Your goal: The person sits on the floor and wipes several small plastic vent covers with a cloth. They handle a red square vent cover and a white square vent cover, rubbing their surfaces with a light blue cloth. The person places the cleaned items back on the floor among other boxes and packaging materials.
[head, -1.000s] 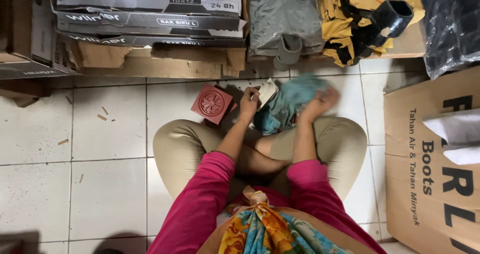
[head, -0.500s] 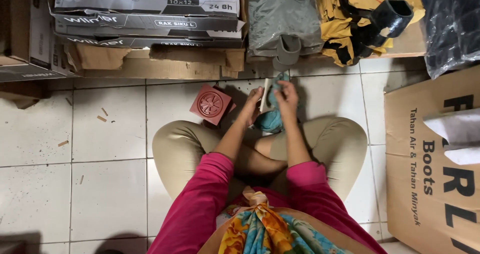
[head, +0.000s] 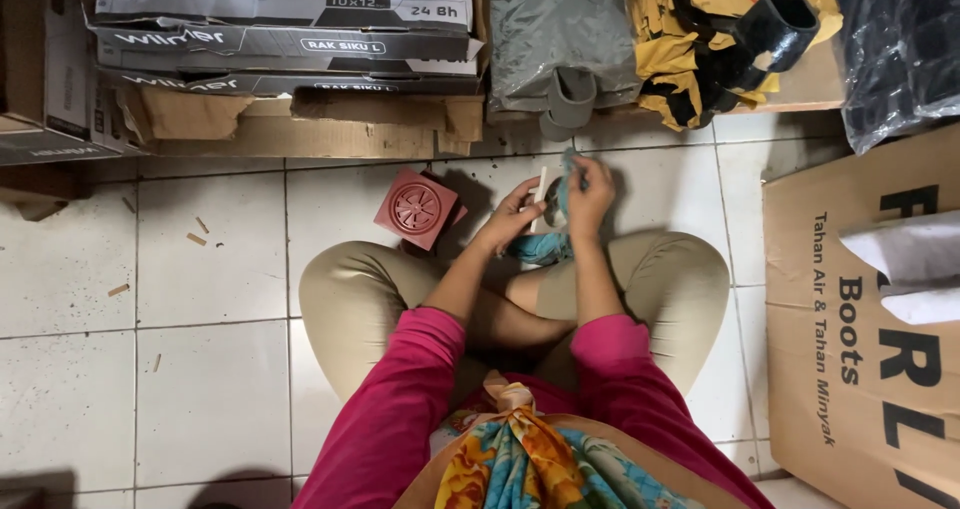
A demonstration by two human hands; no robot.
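Sitting cross-legged on the tiled floor, the person grips a small pale flat piece upright in the left hand, while the right hand presses a teal cloth against it. Held only by its edges, the piece could slip — dropping near the red square drain cover just beside the knee.

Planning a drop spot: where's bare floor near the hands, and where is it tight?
Freest: white tiles left of the knee, between the red square cover and the stacked cartons, with only small scraps there. A narrower strip lies between the right knee and the big printed carton. Crowded: around the left hand, right hand and teal cloth.
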